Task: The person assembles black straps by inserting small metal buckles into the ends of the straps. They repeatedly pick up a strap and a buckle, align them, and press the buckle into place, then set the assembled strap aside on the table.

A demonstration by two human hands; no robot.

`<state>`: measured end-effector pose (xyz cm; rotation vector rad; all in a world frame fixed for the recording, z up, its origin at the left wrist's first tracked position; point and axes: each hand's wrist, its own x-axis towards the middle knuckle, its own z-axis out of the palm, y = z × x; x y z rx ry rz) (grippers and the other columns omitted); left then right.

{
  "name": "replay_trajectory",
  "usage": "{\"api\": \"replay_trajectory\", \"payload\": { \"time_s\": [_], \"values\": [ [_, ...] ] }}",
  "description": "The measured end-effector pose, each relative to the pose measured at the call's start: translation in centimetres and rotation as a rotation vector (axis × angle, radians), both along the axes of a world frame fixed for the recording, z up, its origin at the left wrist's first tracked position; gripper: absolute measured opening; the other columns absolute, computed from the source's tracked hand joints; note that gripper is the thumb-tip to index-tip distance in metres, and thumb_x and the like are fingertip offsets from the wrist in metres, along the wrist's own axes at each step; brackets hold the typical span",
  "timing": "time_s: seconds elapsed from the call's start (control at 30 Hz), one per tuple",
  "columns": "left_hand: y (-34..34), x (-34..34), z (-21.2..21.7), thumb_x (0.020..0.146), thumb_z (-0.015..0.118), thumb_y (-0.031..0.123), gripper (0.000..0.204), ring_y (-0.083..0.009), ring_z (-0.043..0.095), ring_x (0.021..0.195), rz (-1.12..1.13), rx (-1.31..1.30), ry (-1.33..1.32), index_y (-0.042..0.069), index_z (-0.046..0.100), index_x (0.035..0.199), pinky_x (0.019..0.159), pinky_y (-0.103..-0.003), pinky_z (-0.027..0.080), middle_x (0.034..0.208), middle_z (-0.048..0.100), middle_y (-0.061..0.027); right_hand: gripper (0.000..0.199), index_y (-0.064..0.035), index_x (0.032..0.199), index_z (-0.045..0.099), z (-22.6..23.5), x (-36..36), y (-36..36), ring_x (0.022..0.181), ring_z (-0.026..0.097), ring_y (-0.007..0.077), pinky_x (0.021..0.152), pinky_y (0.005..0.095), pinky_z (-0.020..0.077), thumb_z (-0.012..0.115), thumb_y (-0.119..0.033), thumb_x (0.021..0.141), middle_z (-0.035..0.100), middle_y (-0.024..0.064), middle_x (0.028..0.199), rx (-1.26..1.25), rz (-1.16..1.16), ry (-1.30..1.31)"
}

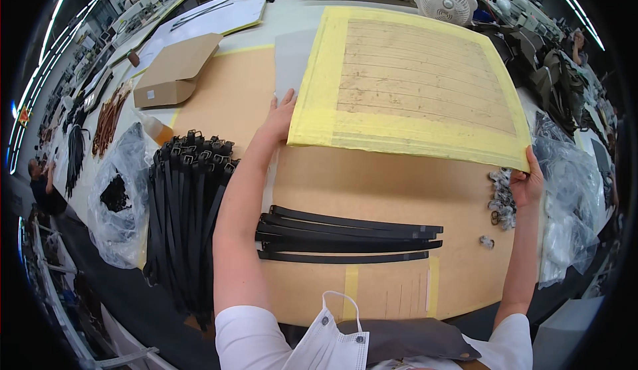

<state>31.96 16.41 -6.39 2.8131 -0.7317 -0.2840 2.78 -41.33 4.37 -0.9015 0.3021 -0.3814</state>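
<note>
Busy workshop bench (247,36): flat tan board with yellow-taped borders (425,71) is tilted up, right hand (527,185) curled round its near right corner, left hand (279,121) at its left edge, can't tell how closed. Slim black straps (352,245) lie left-to-right, body-side of it.

Left hand (283,116) and right hand (527,184) hold a yellow-edged board (425,78) above a worktop (292,14), where black straps (352,244) lie between a bundle of buckled straps (186,204), left, and small metal pieces (502,200), right; a white fan (446,0) stands beyond.
</note>
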Motion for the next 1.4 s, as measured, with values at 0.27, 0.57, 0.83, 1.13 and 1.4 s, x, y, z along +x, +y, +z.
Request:
{"api": "replay_trajectory", "payload": {
  "time_s": [0.27, 0.57, 0.83, 1.13, 1.4],
  "values": [
    [7.5, -3.4, 0.4, 0.103, 0.048, 0.053, 0.072, -0.0347, 0.016, 0.159, 0.091, -0.458, 0.286, 0.021, 0.028, 0.165, 0.126, -0.063, 0.013, 0.170, 0.027, -0.0070, 0.021, -0.0069, 0.116, 0.066, -1.9, 4.7, 8.2, 0.065, 0.060, 0.0016, 0.047, 0.0137, 0.0456, 0.068, -0.024, 0.103, 0.071, -0.0002, 0.100, 0.062, 0.166, 0.104],
    [3.0, -11.8, 8.3, 0.105, 0.039, 0.062, 0.075, -0.0304, 0.021, 0.158, -0.050, -0.135, -0.029, 0.018, 0.028, 0.164, 0.130, -0.042, 0.012, 0.169, 0.031, -0.0085, 0.023, -0.0060, 0.112, 0.065, -1.7, 10.9, 15.0, 0.063, 0.061, 0.0061, 0.047, 0.0141, 0.0488, 0.073, -0.023, 0.099, 0.070, 0.0017, 0.094, 0.036, 0.265, 0.126],
    [3.5, -10.5, 5.9, 0.103, 0.042, 0.062, 0.085, -0.0394, 0.014, 0.158, 0.073, -0.006, 0.016, 0.009, 0.021, 0.165, 0.127, -0.057, 0.009, 0.171, 0.020, -0.0199, 0.026, -0.0023, 0.106, 0.065, -3.2, 24.7, 25.6, 0.063, 0.065, 0.0150, 0.047, 0.0169, 0.0515, 0.075, -0.024, 0.097, 0.069, 0.0068, 0.090, 0.042, 0.388, 0.043],
    [3.5, -10.3, 2.9, 0.102, 0.043, 0.063, 0.079, -0.0468, 0.021, 0.155, 0.154, 0.043, -0.253, 0.014, 0.031, 0.163, 0.123, -0.061, 0.018, 0.168, 0.027, -0.0220, 0.029, 0.0042, 0.121, 0.057, -7.8, 30.4, 33.6, 0.089, 0.070, 0.0273, 0.065, 0.0270, 0.0627, 0.066, -0.017, 0.102, 0.067, 0.0166, 0.113, -0.029, 0.568, 0.318],
    [4.5, -10.6, 2.0, 0.101, 0.041, 0.067, 0.083, -0.0445, 0.013, 0.158, 0.226, -0.025, -0.197, 0.013, 0.030, 0.164, 0.125, -0.061, 0.012, 0.169, 0.021, -0.0248, 0.062, 0.0014, 0.152, 0.040, -6.2, 26.5, 30.7, 0.109, 0.068, 0.0254, 0.090, 0.0333, 0.0574, 0.065, -0.022, 0.100, 0.049, 0.0176, 0.148, -0.708, 0.508, 0.184]
  ]
}}
